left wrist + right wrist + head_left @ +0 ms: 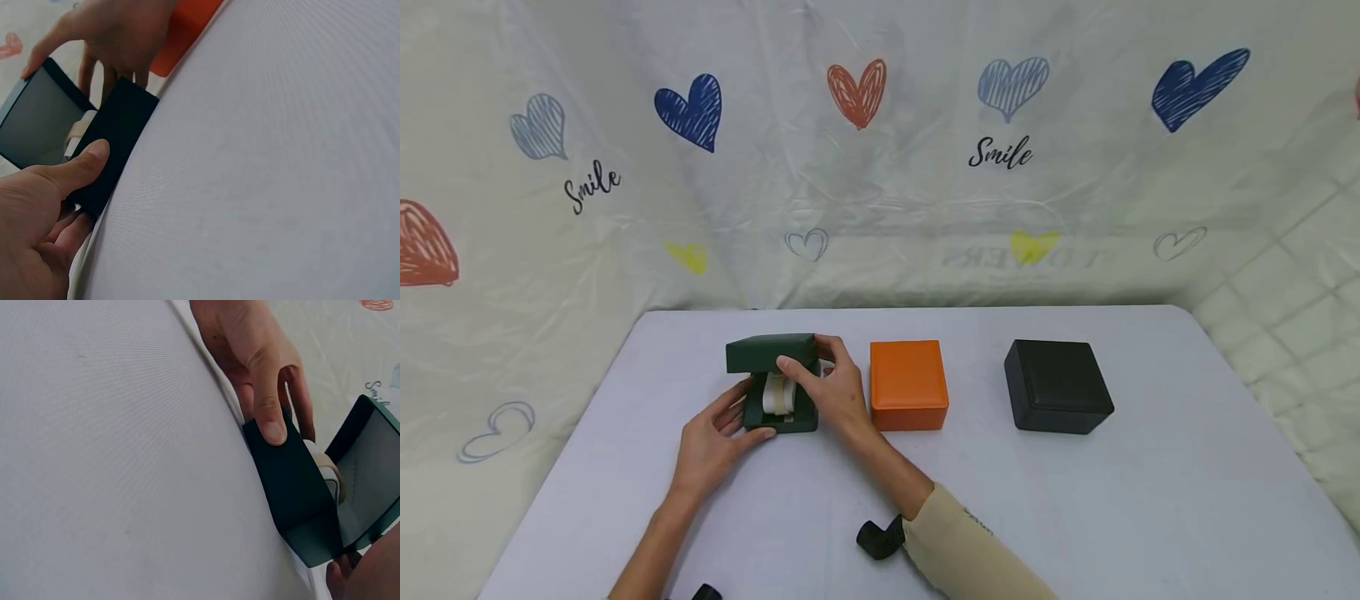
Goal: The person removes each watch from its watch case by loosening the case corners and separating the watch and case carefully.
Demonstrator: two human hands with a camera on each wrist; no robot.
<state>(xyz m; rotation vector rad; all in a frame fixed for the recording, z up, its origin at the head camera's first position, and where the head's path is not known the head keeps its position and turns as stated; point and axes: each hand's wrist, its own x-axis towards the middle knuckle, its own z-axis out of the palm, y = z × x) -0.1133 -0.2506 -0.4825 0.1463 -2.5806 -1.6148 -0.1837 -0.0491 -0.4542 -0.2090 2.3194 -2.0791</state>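
Note:
A small dark green box [805,414] stands on the table at left of centre, its hinged lid [760,356] raised. Inside sits a white cushion [769,398] with a beige band [781,393] around it. My left hand [711,442] holds the lower part of the box from the left. Its thumb [87,164] presses on the front wall in the left wrist view, fingers around the side. From the right, my right hand [837,390] grips the lid's right end, thumb at the front edge. In the right wrist view the lid's pale lining [369,469] shows.
Just right of the green box stands an orange box [908,385], close to my right forearm. Farther right is a black box [1058,385]. All rest on a white-covered table [1075,517]. Behind it hangs a white curtain [910,183] printed with hearts.

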